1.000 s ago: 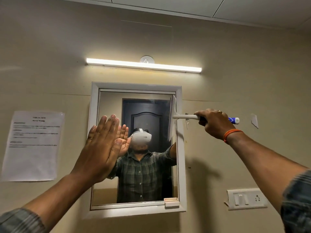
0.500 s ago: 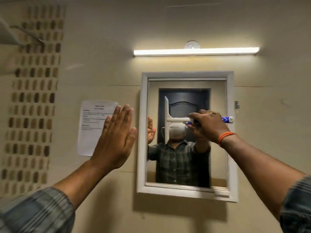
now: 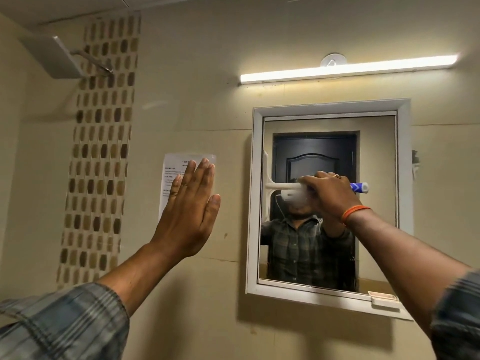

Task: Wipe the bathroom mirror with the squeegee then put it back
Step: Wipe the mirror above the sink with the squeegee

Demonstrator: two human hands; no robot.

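A white-framed bathroom mirror point(image 3: 376, 152) hangs on the beige wall at the right. My right hand point(image 3: 330, 193) grips the handle of a white squeegee point(image 3: 275, 187) with a blue end, held level. Its upright blade lies against the glass at the mirror's left edge. My left hand point(image 3: 189, 209) is raised flat with fingers together, held up in front of the wall left of the mirror. It holds nothing.
A printed paper sheet point(image 3: 172, 178) is stuck to the wall behind my left hand. A tube light point(image 3: 348, 70) glows above the mirror. A square shower head point(image 3: 52, 57) juts out at top left beside a mosaic tile strip point(image 3: 101, 152). A small holder point(image 3: 383, 298) sits at the mirror's lower right corner.
The squeegee blade has swept from the mirror's right edge across the glass to its left edge. My left hand has come off the mirror to the wall at its left. The view has turned left.
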